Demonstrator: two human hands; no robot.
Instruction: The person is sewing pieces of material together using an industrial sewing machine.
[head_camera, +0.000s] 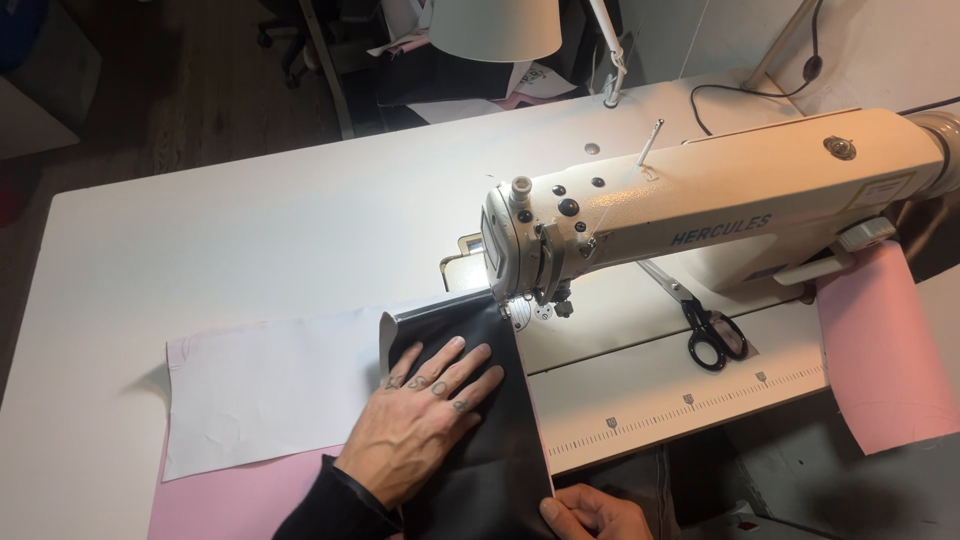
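Head view: left hand (425, 420) lies flat, fingers spread, pressing the black fabric (480, 440) onto the bench (250, 230), gripping nothing. Right hand (595, 515) sits at the bottom edge, fingers curled to pinch the fabric's near corner. The fabric's far end is under the sewing machine (700, 215), right at the presser foot (545, 310). Risk, as I see it: those spread fingertips sit near the needle, and uneven pressure could skew the seam. Around it: white sheet (260, 390) and pink sheet (230, 500) underneath could drag along; scissors (712, 335) lie well apart; pink roll (885, 350) on the right; a lamp (495, 28) behind.
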